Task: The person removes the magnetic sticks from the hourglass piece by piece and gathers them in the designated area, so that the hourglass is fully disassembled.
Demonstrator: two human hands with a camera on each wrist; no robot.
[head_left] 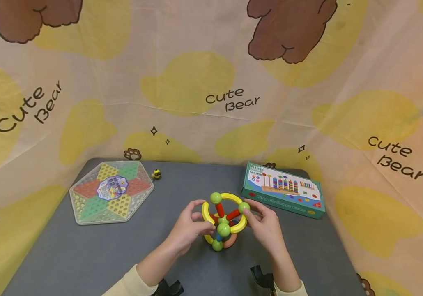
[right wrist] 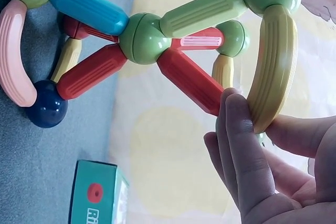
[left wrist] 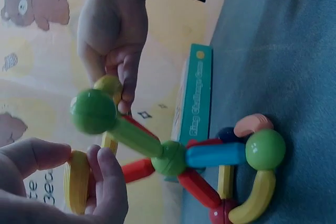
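A magnetic ball-and-stick model (head_left: 223,222) stands on the table between both hands. Straight red, blue and green sticks spread from its central green ball (right wrist: 144,38). Curved yellow sticks and a pink curved stick (right wrist: 13,53) link outer balls, including a dark blue one (right wrist: 47,103). My left hand (head_left: 185,228) pinches a yellow curved stick (left wrist: 79,182) between thumb and fingers at the model's left side. On the right, my right hand (head_left: 267,226) grips a green ball (head_left: 244,206) at the end of a yellow curved stick (right wrist: 275,66); its fingers largely hide that ball in the right wrist view.
A hexagonal clear case (head_left: 111,193) with coloured pegboard sections lies at the back left. Near it sits a small bee figure (head_left: 156,174). A green Ring Challenge Game box (head_left: 283,190) lies at the back right. Printed fabric (head_left: 182,135) hangs behind the grey table (head_left: 122,255).
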